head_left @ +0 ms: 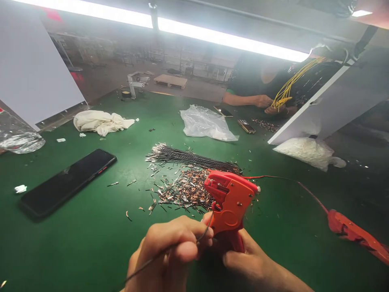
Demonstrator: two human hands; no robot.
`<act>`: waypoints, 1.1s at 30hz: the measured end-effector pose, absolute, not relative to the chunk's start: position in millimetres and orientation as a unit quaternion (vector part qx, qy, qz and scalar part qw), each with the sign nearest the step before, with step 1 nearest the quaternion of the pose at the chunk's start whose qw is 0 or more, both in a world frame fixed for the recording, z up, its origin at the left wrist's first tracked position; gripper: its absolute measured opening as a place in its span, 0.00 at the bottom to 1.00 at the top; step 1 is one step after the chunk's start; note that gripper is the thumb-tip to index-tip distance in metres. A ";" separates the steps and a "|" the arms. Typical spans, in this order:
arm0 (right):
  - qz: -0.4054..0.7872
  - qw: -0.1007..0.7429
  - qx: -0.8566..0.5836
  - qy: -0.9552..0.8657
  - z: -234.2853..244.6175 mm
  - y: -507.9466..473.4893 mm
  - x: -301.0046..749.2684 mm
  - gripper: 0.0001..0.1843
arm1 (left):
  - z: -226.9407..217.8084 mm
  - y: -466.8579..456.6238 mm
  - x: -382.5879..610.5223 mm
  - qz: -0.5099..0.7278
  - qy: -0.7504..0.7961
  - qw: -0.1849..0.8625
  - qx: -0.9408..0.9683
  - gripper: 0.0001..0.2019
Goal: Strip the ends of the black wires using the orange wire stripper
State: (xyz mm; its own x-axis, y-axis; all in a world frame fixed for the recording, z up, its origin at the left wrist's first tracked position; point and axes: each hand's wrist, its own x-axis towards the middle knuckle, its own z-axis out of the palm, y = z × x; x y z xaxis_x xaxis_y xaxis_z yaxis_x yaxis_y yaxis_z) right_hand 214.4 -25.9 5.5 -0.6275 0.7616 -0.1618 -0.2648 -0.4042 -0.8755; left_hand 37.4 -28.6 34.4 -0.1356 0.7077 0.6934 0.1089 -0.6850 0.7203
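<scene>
My left hand (170, 247) pinches a thin dark wire (148, 263) between thumb and fingers, and the wire's upper end runs up to the front of a red-orange wire stripper (232, 205). My right hand (249, 257) is wrapped around the stripper's handles from below, with most of its fingers hidden. Whether the stripper's jaws touch the wire tip I cannot tell. Just beyond the tool lies a heap of short wire offcuts (190, 190) with bare copper and metal ends. Behind the heap rests a bundle of black wires (194, 156) with metal terminals at the left end.
A black phone (69, 178) lies at left, below a white cloth (101, 121). Farther back is a clear plastic bag (205, 123). At right are a red-handled tool (355, 233) and a bag of white pieces (306, 150). Across the table a co-worker's hands (270, 103) hold yellow wires (291, 85).
</scene>
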 end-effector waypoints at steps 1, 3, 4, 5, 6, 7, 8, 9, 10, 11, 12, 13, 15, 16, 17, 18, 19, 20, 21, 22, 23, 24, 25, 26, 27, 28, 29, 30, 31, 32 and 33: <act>0.787 0.326 -0.284 -0.440 5.3 -25.8 214.4 0.16 | 35.1 -29.9 40.4 0.694 0.318 0.249 0.596 0.05; 0.784 0.333 -0.279 -0.443 5.5 -25.4 213.8 0.16 | 38.3 -33.0 46.0 0.719 0.294 0.301 0.554 0.04; 0.785 0.336 -0.272 -0.443 5.7 -25.2 213.2 0.16 | 40.5 -34.8 48.2 0.722 0.299 0.315 0.539 0.05; 0.788 0.338 -0.263 -0.442 5.8 -25.1 212.6 0.15 | 42.7 -36.5 49.8 0.722 0.309 0.326 0.526 0.05; 0.793 0.339 -0.252 -0.439 5.9 -25.1 212.0 0.13 | 45.0 -38.2 50.6 0.719 0.321 0.336 0.516 0.05; 0.799 0.337 -0.242 -0.435 6.0 -25.2 211.5 0.13 | 47.3 -39.6 50.5 0.715 0.333 0.345 0.509 0.06; 0.804 0.337 -0.236 -0.429 5.9 -25.3 211.2 0.14 | 49.4 -40.8 49.7 0.707 0.341 0.353 0.510 0.07; 0.805 0.340 -0.239 -0.423 5.7 -25.4 210.9 0.15 | 51.6 -41.6 48.2 0.695 0.345 0.364 0.515 0.07; 0.804 0.345 -0.243 -0.419 5.5 -25.3 210.8 0.16 | 53.8 -42.0 46.3 0.681 0.346 0.379 0.523 0.07; 0.802 0.349 -0.248 -0.416 5.3 -25.1 210.8 0.17 | 56.0 -41.9 44.1 0.667 0.348 0.396 0.527 0.07; 0.800 0.354 -0.249 -0.415 5.1 -24.7 210.8 0.17 | 58.2 -41.3 41.8 0.654 0.353 0.415 0.525 0.08; 0.800 0.357 -0.247 -0.414 4.8 -24.3 210.8 0.17 | 60.2 -40.3 39.6 0.645 0.361 0.429 0.519 0.09; 0.807 0.357 -0.238 -0.406 4.7 -23.5 211.5 0.18 | 62.8 -36.8 35.0 0.641 0.393 0.426 0.502 0.11; 0.812 0.357 -0.238 -0.397 5.0 -23.3 212.1 0.19 | 62.9 -34.5 32.7 0.645 0.413 0.405 0.499 0.11; 0.815 0.358 -0.243 -0.385 5.5 -23.3 212.9 0.21 | 62.1 -31.9 30.2 0.653 0.427 0.372 0.504 0.10; 0.815 0.363 -0.249 -0.377 6.5 -23.4 213.9 0.22 | 60.1 -29.2 27.6 0.658 0.438 0.334 0.513 0.09; 0.812 0.371 -0.254 -0.372 7.8 -23.5 215.0 0.23 | 57.1 -26.4 25.1 0.665 0.440 0.297 0.525 0.08; 0.805 0.383 -0.257 -0.372 9.4 -23.6 216.2 0.23 | 53.4 -23.7 22.8 0.668 0.437 0.271 0.539 0.07; 0.798 0.398 -0.254 -0.374 11.3 -23.5 217.2 0.23 | 49.3 -21.2 20.9 0.660 0.428 0.257 0.561 0.06; 0.793 0.412 -0.248 -0.373 13.3 -23.2 218.1 0.24 | 45.2 -18.9 19.7 0.646 0.411 0.252 0.592 0.06; 0.791 0.425 -0.237 -0.370 15.5 -22.7 218.8 0.24 | 41.4 -16.9 19.3 0.628 0.386 0.249 0.628 0.07; 0.792 0.436 -0.225 -0.364 17.7 -22.1 219.2 0.25 | 38.3 -15.3 19.6 0.610 0.357 0.246 0.663 0.09; 0.794 0.444 -0.214 -0.355 19.9 -21.3 219.6 0.27 | 36.1 -14.0 20.6 0.596 0.329 0.243 0.691 0.11; 0.796 0.449 -0.207 -0.349 22.1 -20.4 219.9 0.28 | 34.7 -13.0 22.0 0.584 0.306 0.239 0.713 0.12; 0.798 0.449 -0.204 -0.346 24.2 -19.6 220.3 0.30 | 34.2 -12.4 23.7 0.572 0.292 0.239 0.728 0.12; 0.800 0.446 -0.204 -0.345 25.9 -18.7 220.9 0.32 | 34.2 -12.1 25.4 0.560 0.285 0.239 0.740 0.12; 0.802 0.442 -0.205 -0.347 27.4 -17.8 221.7 0.33 | 34.4 -12.1 26.8 0.550 0.284 0.239 0.749 0.11; 0.803 0.437 -0.206 -0.349 28.3 -16.9 222.8 0.34 | 34.8 -12.3 27.9 0.542 0.288 0.232 0.755 0.10; 0.802 0.436 -0.208 -0.351 28.8 -16.1 224.1 0.34 | 35.0 -12.6 28.4 0.537 0.303 0.218 0.757 0.08; 0.797 0.440 -0.215 -0.354 28.7 -15.2 225.5 0.34 | 34.9 -13.0 28.5 0.524 0.333 0.204 0.757 0.07; 0.786 0.449 -0.226 -0.359 28.3 -14.5 226.9 0.33 | 34.6 -13.5 28.1 0.499 0.367 0.200 0.759 0.11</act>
